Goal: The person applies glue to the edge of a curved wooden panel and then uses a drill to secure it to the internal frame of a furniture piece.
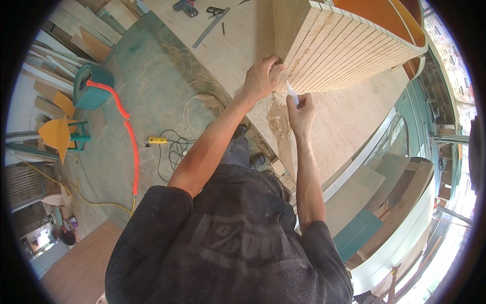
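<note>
watching the head feed, nearest is the right hand: thumb and fingers pinched around a small white bottle, pointed tip angled up at the slotted panel. bottle looks light, probably soft-walled; i'd grip low on the body and squeeze gently, nozzle's the weak bit. sawdust lies just left of that hand on the wooden benchtop. left hand is up and left of the right one, fingers half curled at the panel's lower left edge; can't tell if it's gripping or just resting. panel sits ahead of both hands, curving off to the right. i'd expect it to bend easily at the close-set slots and crack if forced; better to hold by the plain side board than the thin ribs. beyond the left hand, up-left: metal strip, power drill.
</note>
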Tool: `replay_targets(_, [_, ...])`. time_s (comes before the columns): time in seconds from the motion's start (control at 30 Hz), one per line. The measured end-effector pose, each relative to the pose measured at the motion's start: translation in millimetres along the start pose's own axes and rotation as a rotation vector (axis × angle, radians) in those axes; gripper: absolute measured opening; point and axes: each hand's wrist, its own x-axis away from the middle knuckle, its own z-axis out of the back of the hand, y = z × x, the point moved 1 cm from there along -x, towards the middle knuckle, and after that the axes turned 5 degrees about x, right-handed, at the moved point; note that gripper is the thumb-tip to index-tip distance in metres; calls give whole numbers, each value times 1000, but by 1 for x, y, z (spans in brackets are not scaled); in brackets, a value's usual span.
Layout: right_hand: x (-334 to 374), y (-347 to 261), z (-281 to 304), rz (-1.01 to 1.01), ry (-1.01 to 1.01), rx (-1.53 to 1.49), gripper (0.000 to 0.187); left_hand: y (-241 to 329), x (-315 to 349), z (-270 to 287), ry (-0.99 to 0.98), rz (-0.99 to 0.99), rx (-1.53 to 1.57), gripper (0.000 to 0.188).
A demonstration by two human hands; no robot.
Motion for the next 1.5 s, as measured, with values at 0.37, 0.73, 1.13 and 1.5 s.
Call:
replay_targets(0.37, [7,11,-12,-51,-7,38,28,7,0,3,-10,17,-10,58])
replay_targets(0.73, [2,9,-12,-13,-18,43,28,6,0,3,-16,2,-14,59])
replay_targets(1.13, [6,24,-16,-11,-16,50,26,0,0,-2,13,-14,-2,56])
replay_targets(1.5, [9,39,-24,-12,-34,49,25,1,0,0,12,-9,-19,54])
